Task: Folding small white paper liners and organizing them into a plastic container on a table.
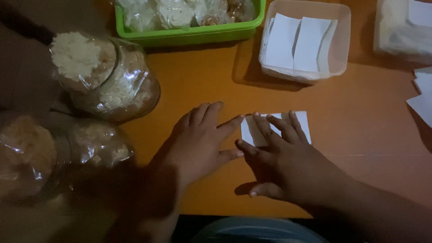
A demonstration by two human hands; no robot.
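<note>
A small white paper sheet (302,122) lies flat on the orange table (360,117). My right hand (283,157) rests on it with fingers spread, pressing the paper down. Just left of the paper lies my left hand (200,141), palm down, its index fingertip touching the sheet's left corner. Neither hand grips anything.
A clear plastic box (339,42) of white paper sheets stands beyond the hands. A green tray (189,33) of bagged snacks sits at the back. Two clear jars (108,76) of snacks lie at the left. More white sheets (423,96) lie at the right edge.
</note>
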